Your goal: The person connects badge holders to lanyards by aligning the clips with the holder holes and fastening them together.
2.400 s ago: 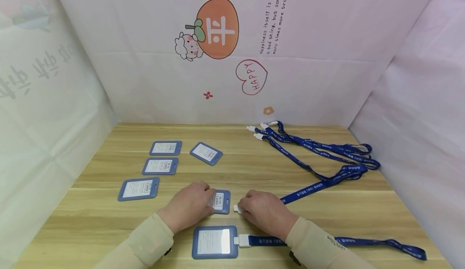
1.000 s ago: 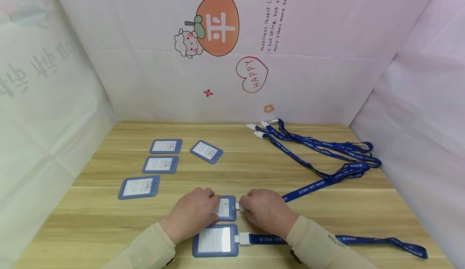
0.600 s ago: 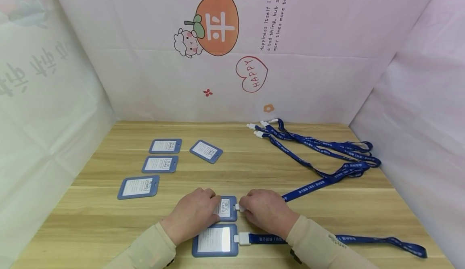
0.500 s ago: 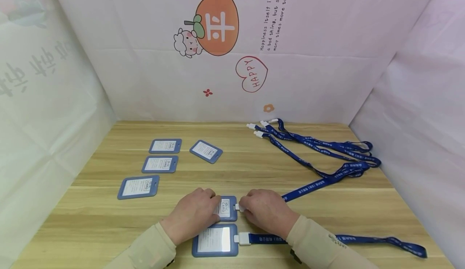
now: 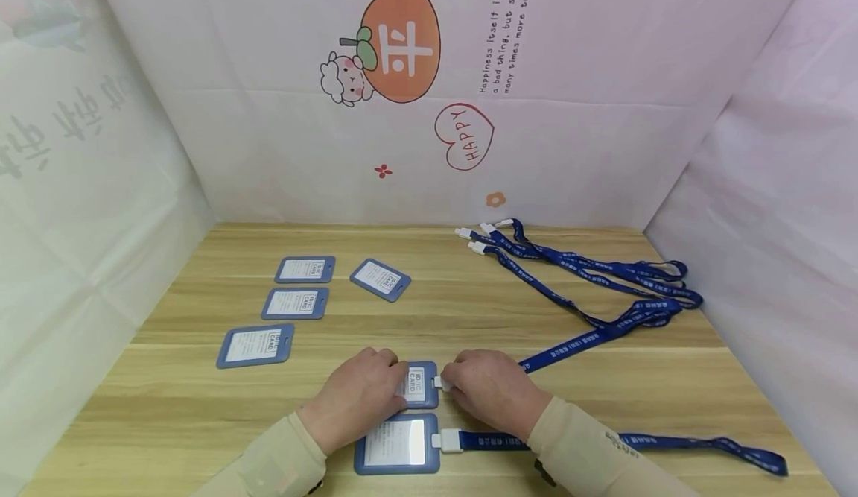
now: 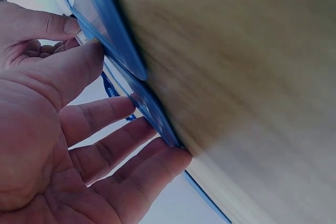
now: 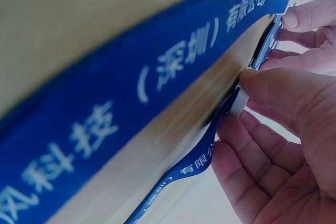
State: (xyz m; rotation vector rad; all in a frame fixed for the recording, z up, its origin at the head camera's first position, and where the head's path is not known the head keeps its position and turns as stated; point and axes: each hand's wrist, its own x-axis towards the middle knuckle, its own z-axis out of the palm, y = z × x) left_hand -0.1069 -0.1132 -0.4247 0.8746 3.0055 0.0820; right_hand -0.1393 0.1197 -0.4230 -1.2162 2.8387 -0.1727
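Our left fingers [image 6: 149, 174] hold the card [image 5: 419, 385] longways toward three o'clock, where our right fingers [image 7: 236, 174] pinch the clip [image 5: 439, 382].

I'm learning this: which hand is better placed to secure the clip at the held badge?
Probably the right hand: it pinches the white clip at the edge of the badge holder the left hand grips.

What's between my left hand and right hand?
Between the left hand and right hand, the head view shows the end of a blue badge holder and part of a white clip at its slotted edge.
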